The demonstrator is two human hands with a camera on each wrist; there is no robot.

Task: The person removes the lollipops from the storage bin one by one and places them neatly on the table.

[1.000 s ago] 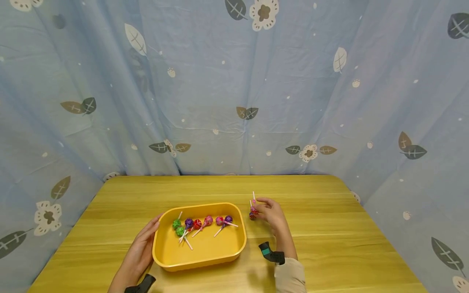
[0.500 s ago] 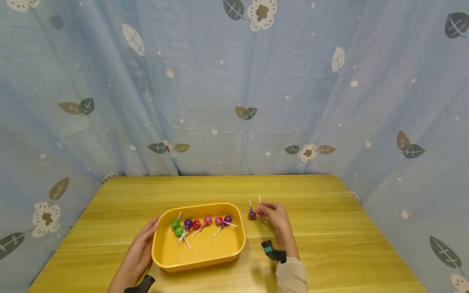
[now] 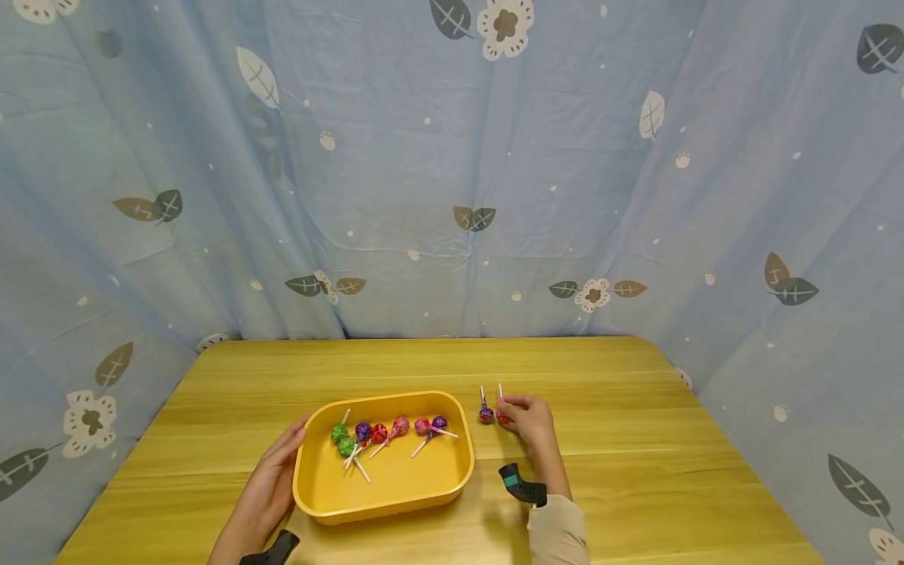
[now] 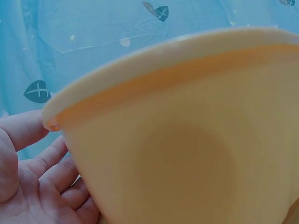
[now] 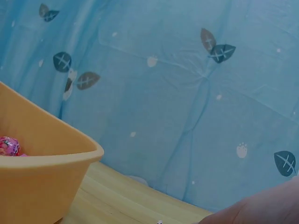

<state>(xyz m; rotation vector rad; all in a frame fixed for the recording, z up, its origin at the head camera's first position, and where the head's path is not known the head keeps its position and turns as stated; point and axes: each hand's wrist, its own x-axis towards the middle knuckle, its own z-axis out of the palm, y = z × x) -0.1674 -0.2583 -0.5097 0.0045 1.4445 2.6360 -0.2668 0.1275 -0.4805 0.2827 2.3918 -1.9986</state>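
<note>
A yellow plastic tray [image 3: 384,512] stands on the table, holding several wrapped lollipops along its far half: green [image 3: 345,446], purple, red and pink [image 3: 400,425]. My left hand [image 3: 267,480] rests against the tray's left side; in the left wrist view its fingers [image 4: 60,175] touch the outer wall. To the right of the tray my right hand [image 3: 531,424] pinches a pink lollipop [image 3: 501,416] at table level, its white stick pointing away. Just left of that lies a purple lollipop [image 3: 486,414], stick also pointing away. In the right wrist view only an edge of the hand [image 5: 266,205] shows.
The wooden table [image 3: 621,471] carries the tray near its front middle. A blue curtain [image 3: 395,157] with leaf and flower prints hangs behind the table and at both sides.
My right hand has shifted the pink lollipop a little right, away from the purple one, then slightly nearer to me. The left hand and tray stay in place.
</note>
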